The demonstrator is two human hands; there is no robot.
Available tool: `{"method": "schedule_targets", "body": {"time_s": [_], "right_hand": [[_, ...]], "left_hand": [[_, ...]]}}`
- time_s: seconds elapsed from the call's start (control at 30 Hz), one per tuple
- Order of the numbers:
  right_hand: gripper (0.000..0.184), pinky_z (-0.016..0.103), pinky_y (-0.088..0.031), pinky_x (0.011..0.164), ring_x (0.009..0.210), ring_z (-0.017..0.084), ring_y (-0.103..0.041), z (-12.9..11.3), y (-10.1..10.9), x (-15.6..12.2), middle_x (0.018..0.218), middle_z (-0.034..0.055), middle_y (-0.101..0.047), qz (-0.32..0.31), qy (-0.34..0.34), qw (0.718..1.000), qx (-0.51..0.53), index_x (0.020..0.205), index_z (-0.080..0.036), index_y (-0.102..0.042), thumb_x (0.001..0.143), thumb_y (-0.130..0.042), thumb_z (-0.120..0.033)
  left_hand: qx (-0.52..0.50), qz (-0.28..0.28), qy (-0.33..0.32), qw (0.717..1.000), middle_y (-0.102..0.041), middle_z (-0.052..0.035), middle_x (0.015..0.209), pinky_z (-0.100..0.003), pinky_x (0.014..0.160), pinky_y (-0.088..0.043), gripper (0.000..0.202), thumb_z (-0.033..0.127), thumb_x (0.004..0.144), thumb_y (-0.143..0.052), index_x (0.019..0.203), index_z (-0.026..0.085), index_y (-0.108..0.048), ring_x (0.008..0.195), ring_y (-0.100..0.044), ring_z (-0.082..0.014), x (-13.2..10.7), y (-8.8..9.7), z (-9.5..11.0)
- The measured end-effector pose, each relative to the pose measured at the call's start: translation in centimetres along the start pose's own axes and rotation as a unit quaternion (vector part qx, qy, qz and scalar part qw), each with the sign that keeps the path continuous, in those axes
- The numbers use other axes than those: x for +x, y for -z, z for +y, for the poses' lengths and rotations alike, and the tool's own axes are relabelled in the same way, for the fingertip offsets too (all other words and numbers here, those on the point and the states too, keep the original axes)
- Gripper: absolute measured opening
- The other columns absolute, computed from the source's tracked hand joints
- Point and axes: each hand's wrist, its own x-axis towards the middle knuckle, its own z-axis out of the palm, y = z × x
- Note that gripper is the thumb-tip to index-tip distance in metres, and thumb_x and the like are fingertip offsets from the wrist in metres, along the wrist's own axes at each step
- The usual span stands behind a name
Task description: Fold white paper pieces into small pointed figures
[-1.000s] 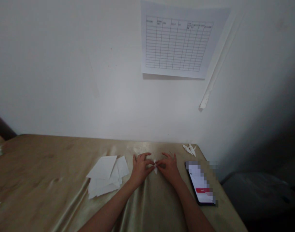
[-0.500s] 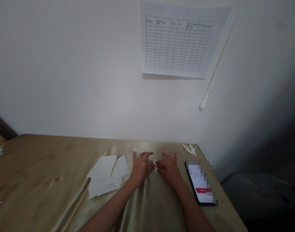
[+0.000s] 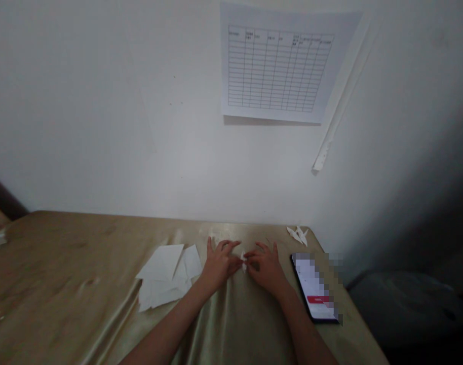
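Note:
Both my hands rest on the tan, shiny table cover (image 3: 64, 263) near the far edge. My left hand (image 3: 219, 261) and my right hand (image 3: 264, 264) meet at a small folded white paper piece (image 3: 243, 260), each pinching it between thumb and forefinger while the other fingers spread out. Most of the paper is hidden by my fingertips. Just left of my left hand lies a loose pile of white paper sheets (image 3: 166, 276).
A phone (image 3: 314, 289) with a lit screen lies right of my right hand near the table's right edge. Small folded white paper shapes (image 3: 298, 234) sit at the far right corner. A printed grid sheet (image 3: 279, 68) hangs on the white wall.
My hands have shifted slightly on the small paper, fingers moving a little; the paper stays between them. Nothing else has moved.

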Motion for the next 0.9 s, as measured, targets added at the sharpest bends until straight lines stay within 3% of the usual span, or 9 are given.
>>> {"method": "schedule_targets", "body": {"time_s": [0.23, 0.43, 0.6, 0.9], "right_hand": [[0.012, 0.068, 0.003, 0.115, 0.134, 0.028, -0.046, 0.5, -1.1, 0.5, 0.115, 0.0002, -0.074, 0.014, -0.027, 0.999, 0.009, 0.088, -0.031, -0.075, 0.090, -0.063, -0.032], [0.014, 0.067, 0.009, 0.115, 0.136, 0.028, -0.044, 0.3, -0.5, 0.5, 0.113, -0.0015, -0.074, 0.013, -0.003, 0.999, -0.042, 0.098, -0.039, -0.076, 0.090, -0.065, -0.034], [0.011, 0.067, 0.003, 0.116, 0.131, 0.029, -0.046, 0.0, 0.1, 0.5, 0.109, 0.0012, -0.072, 0.020, -0.022, 0.997, -0.075, 0.093, -0.040, -0.078, 0.087, -0.069, -0.035], [0.011, 0.065, -0.006, 0.116, 0.115, 0.026, -0.054, 0.1, 0.3, 0.3, 0.105, 0.0045, -0.065, 0.020, -0.066, 0.996, -0.056, 0.093, -0.038, -0.079, 0.087, -0.071, -0.043]], "left_hand": [[-0.030, -0.022, 0.052, 0.998, -0.059, 0.0024, 0.144, -0.078, 0.114, 0.001, 0.011, 0.040, 0.088, -0.070, 0.094, 0.041, -0.079, 0.134, -0.047, -0.0326, -0.2, -0.3, -0.2], [0.018, 0.011, -0.008, 1.000, -0.057, 0.0035, 0.146, -0.074, 0.117, 0.011, 0.019, 0.031, 0.086, -0.073, 0.098, 0.044, -0.078, 0.133, -0.049, -0.0333, -0.5, -0.1, 0.6], [0.044, -0.017, -0.022, 0.999, -0.058, 0.0016, 0.146, -0.074, 0.116, 0.012, 0.024, 0.033, 0.085, -0.075, 0.105, 0.046, -0.076, 0.130, -0.052, -0.0330, -0.5, 0.5, 0.4], [0.031, -0.018, -0.012, 0.999, -0.066, -0.0022, 0.134, -0.078, 0.113, -0.008, 0.017, 0.038, 0.091, -0.066, 0.104, 0.042, -0.077, 0.121, -0.060, -0.0311, -0.4, 0.8, 0.4]]}}
